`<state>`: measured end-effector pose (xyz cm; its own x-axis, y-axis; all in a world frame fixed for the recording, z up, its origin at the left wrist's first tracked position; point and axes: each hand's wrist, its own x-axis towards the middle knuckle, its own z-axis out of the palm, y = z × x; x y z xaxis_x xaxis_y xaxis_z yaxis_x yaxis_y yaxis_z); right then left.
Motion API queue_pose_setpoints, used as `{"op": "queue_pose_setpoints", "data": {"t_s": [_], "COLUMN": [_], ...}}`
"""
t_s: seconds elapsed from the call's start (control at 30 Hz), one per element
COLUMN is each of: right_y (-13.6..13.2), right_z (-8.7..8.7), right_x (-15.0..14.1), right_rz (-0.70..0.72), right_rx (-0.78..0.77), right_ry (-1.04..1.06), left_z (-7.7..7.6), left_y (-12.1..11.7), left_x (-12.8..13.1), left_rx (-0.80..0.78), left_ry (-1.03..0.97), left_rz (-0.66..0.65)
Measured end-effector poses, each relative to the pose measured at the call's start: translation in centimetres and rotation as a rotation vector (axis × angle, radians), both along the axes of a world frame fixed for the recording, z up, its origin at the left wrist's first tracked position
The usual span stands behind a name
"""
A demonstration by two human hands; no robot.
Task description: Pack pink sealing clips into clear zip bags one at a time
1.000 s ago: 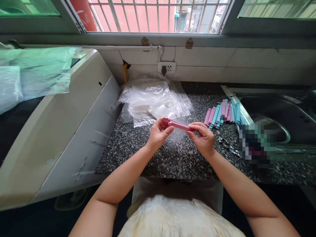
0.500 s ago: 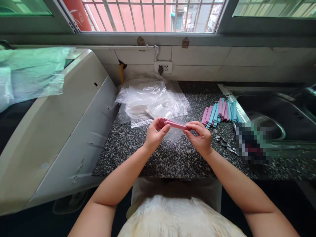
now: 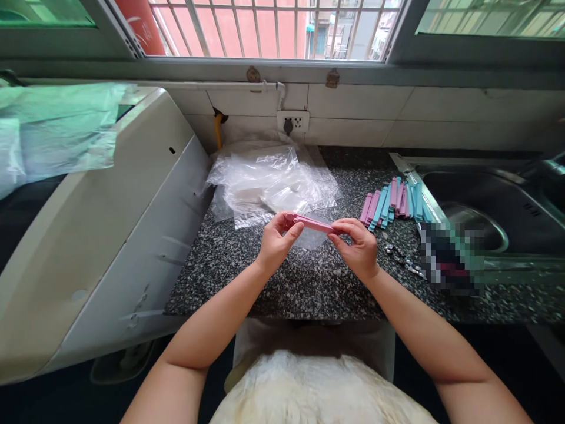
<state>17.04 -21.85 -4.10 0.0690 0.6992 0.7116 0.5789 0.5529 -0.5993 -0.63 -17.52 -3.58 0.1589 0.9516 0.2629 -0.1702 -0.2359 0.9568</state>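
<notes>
Hands: left hand (image 3: 276,242) and right hand (image 3: 356,246) each hold a narrow pinch, one at either end of the same pink clip (image 3: 314,224).
Pink clip: held above the middle of the counter (image 3: 282,291), well back from its front edge, slanting slightly down toward the right hand; its two bars lie close together, but I cannot tell whether the catch is fastened.
Clear film (image 3: 310,239): shows just below the clip, between the hands; it seems to meet the bars, though how it sits between them is hidden.
Clip risk: the catch could spring apart if one end is released before it is properly seated.
Film risk: it could crease or slide out if it is caught only along a thin margin.
Clear bags (image 3: 269,176): heaped toward the counter's back left corner, below the socket (image 3: 293,121); being so light, they could shift in a draught from the window (image 3: 273,29), if it stands open as it appears.
Clip pile (image 3: 392,203): pink and blue, on the counter's right, beside the sink (image 3: 485,182); a careless reach could knock the outermost clips over the rim.
Front right: a beaded strip (image 3: 404,259) near a blurred item (image 3: 450,259).
</notes>
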Motion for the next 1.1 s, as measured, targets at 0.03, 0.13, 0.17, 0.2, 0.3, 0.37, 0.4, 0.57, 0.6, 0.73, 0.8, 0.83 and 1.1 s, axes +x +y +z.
{"op": "queue_pose_setpoints", "data": {"t_s": [0.03,0.13,0.17,0.2,0.3,0.37,0.4,0.57,0.6,0.73,0.8,0.83,1.1], "right_y": [0.00,0.01,0.02,0.04,0.07,0.08,0.07,0.01,0.01,0.03,0.05,0.05,-0.06], "right_z": [0.00,0.00,0.00,-0.01,-0.06,-0.12,-0.14,-0.21,-0.21,-0.19,-0.18,-0.18,-0.35], "right_x": [0.00,-0.01,-0.01,0.00,0.02,0.04,0.04,0.03,0.01,-0.04,-0.06,-0.07,-0.14], "right_rz": [0.000,-0.001,0.000,0.003,0.015,0.016,0.013,-0.008,-0.009,-0.011,-0.013,-0.013,-0.004], "right_rx": [0.000,0.003,0.004,0.005,-0.002,-0.010,-0.012,-0.012,-0.012,-0.013,-0.019,-0.024,-0.079], "right_ry": [-0.002,-0.005,-0.004,-0.001,0.008,0.010,0.008,-0.007,-0.008,-0.015,-0.012,-0.009,0.003], "left_z": [0.02,0.08,0.10,0.11,0.12,0.13,0.14,0.19,0.20,0.20,0.19,0.19,0.22], "left_y": [0.00,0.01,0.01,0.01,-0.01,-0.03,-0.03,-0.02,-0.02,-0.04,-0.05,-0.06,0.05], "left_x": [0.00,0.00,0.00,0.01,0.04,0.06,0.07,0.11,0.12,0.17,0.20,0.22,0.32], "left_rx": [0.002,0.008,0.009,0.008,0.002,-0.003,-0.006,-0.013,-0.013,-0.017,-0.021,-0.024,-0.055], "left_ry": [-0.002,-0.011,-0.013,-0.014,-0.017,-0.025,-0.028,-0.021,-0.021,-0.029,-0.035,-0.040,-0.059], "left_rz": [-0.001,-0.004,-0.002,0.002,0.014,0.019,0.021,0.036,0.036,0.043,0.043,0.043,0.043]}}
